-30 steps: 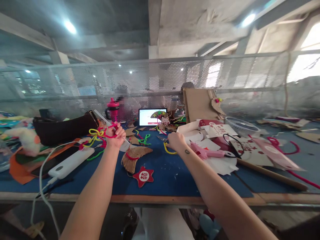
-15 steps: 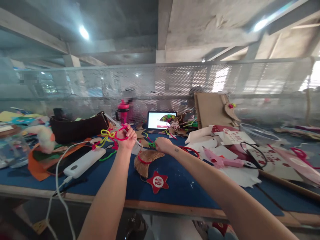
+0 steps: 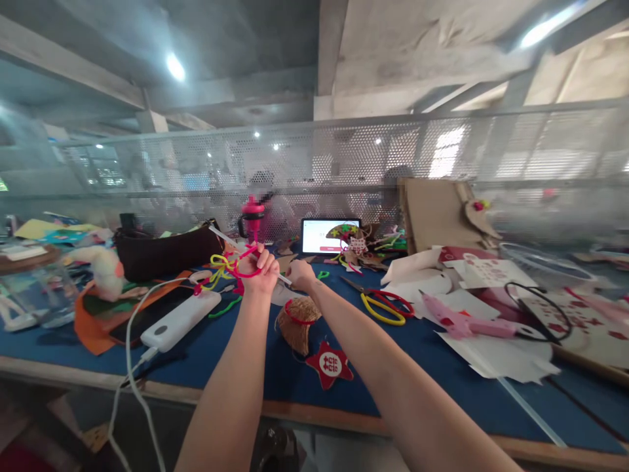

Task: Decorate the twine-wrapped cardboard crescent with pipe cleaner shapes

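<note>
My left hand (image 3: 261, 267) is closed around a pink cord (image 3: 242, 271) and a thin pale stick (image 3: 223, 237). Yellow cord loops (image 3: 221, 263) hang at its left side. My right hand (image 3: 301, 272) is closed just to the right, by the stick's lower end; what its fingers hold is hidden. Below the hands lies a brown crescent-shaped piece (image 3: 295, 328) with a red cord around it. A red star (image 3: 329, 364) with a white round patch lies beside the crescent.
Scissors (image 3: 383, 308) and a pink glue gun (image 3: 466, 326) lie to the right, among paper scraps. A white power bank (image 3: 181, 321) with a cable is at the left. A lit tablet (image 3: 319, 236), a pink bottle (image 3: 253, 219) and cardboard (image 3: 435, 213) stand behind.
My right hand has moved left, closer to my left hand, uncovering the scissors. The green cord by its fingers now lies on the table. The view has shifted slightly.
</note>
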The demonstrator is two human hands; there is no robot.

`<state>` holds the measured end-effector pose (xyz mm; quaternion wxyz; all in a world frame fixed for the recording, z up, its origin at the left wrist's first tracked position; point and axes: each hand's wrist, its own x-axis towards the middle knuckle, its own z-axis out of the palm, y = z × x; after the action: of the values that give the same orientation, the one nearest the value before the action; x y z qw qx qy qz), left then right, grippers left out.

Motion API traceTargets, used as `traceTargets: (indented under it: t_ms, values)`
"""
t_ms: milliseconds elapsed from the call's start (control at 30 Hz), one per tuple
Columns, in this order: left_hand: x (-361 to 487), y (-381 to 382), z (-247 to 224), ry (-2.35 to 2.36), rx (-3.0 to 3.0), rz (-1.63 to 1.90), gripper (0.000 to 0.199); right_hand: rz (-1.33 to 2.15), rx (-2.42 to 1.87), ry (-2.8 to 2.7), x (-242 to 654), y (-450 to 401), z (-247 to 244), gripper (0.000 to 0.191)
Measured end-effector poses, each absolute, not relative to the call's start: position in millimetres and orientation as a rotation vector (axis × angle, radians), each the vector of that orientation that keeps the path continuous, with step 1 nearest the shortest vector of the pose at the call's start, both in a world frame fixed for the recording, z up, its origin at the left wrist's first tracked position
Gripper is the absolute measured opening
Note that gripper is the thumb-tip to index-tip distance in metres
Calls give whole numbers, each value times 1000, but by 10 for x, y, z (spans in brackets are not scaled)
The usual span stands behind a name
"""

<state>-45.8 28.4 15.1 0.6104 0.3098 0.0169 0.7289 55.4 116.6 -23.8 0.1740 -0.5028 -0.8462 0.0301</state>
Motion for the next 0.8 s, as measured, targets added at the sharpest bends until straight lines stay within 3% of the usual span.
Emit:
traceTargets:
  t_ms: [233,500,800]
  values:
    - [-451,295,139,53,735,1667,49,166,-1307,-2351,564,1203,-322,13]
    - [-442,308,120,58,750,1662,46,288,-1182,-2201,1065,1211,119,22]
    - [-399,293,121,167,734,1675,39,700,-1089,-1991,1681,866,47,16]
